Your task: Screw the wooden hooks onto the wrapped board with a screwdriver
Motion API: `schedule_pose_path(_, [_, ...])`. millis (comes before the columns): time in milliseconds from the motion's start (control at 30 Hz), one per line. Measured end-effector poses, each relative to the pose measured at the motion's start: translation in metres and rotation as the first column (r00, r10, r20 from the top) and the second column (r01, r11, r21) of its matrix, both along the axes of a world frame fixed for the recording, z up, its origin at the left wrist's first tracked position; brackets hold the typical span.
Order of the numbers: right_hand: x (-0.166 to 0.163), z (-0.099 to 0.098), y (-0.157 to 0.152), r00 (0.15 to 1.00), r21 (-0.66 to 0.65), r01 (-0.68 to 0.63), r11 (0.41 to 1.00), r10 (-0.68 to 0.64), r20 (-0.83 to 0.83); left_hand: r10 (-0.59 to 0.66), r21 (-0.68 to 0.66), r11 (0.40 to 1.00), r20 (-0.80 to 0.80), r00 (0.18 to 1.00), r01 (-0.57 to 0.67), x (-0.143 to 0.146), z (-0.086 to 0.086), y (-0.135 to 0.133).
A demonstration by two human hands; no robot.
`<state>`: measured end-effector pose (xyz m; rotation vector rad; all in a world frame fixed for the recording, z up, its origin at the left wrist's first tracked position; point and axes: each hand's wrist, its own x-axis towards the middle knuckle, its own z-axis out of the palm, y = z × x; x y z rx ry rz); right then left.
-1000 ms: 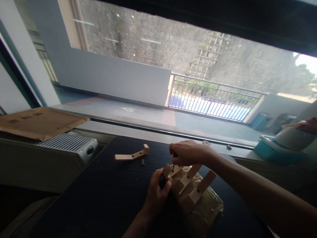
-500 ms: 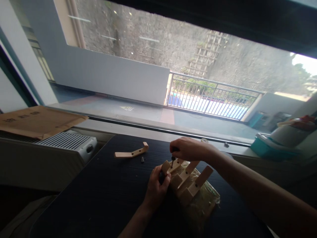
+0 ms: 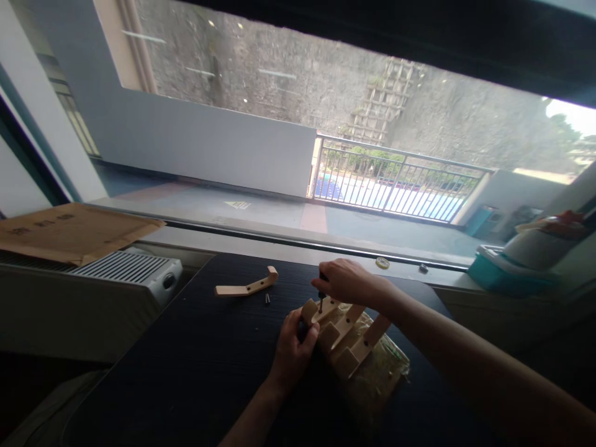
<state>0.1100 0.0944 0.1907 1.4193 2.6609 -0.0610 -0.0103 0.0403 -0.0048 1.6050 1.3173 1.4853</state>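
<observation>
My right hand [image 3: 347, 282] is closed round the dark handle of a screwdriver [image 3: 321, 303], held upright with its tip at a hole in a wooden hook [image 3: 331, 304]. My left hand [image 3: 293, 347] grips that hook's near curved end between thumb and fingers. Two more wooden hooks, a middle one [image 3: 343, 328] and a nearer one [image 3: 357, 355], lie side by side on a board wrapped in clear plastic [image 3: 388, 366]. A loose wooden hook [image 3: 239, 290] with two dark holes rests on the black table, and small screws [image 3: 267, 299] stand beside it.
The black table [image 3: 209, 354] meets a window sill [image 3: 298, 251] holding a tape roll [image 3: 382, 263] and a small metallic item [image 3: 423, 268]. To the left, a brown envelope [image 3: 79, 233] lies over a white radiator [image 3: 153, 270]. A teal box [image 3: 505, 273] stands at the right.
My right hand and forearm have shifted slightly, now covering the upper end of the nearest hook and exposing more of the tape roll. The screwdriver is still at the same hook. The view has moved slightly.
</observation>
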Motion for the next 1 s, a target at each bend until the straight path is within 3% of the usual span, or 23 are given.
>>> schedule_pose_path(233, [-0.001, 0.005, 0.001, 0.992, -0.070, -0.125, 0.990, 0.126, 0.016, -0.010, 0.002, 1.000, 0.000, 1.000, 0.010, 0.000, -0.002, 0.001])
schedule_pose_path(400, [-0.007, 0.005, 0.000, 0.997, -0.008, -0.042, 0.999, 0.042, 0.061, -0.011, 0.002, 1.000, 0.003, 1.000, 0.011, 0.000, 0.000, 0.000])
schedule_pose_path(567, [-0.003, 0.010, 0.005, 0.989, -0.094, -0.129, 0.987, 0.135, 0.056, -0.022, 0.002, 1.000, 0.004, 1.000, 0.022, -0.001, 0.001, -0.001])
schedule_pose_path(767, [0.004, 0.003, 0.002, 0.998, -0.004, 0.000, 1.000, 0.000, 0.066, 0.004, 0.049, 0.999, -0.021, 1.000, -0.003, -0.001, -0.005, 0.001])
schedule_pose_path(1000, [0.006, 0.009, 0.003, 0.993, -0.075, -0.120, 0.990, 0.121, 0.009, 0.008, 0.122, 0.993, -0.101, 0.995, 0.004, -0.002, -0.009, 0.003])
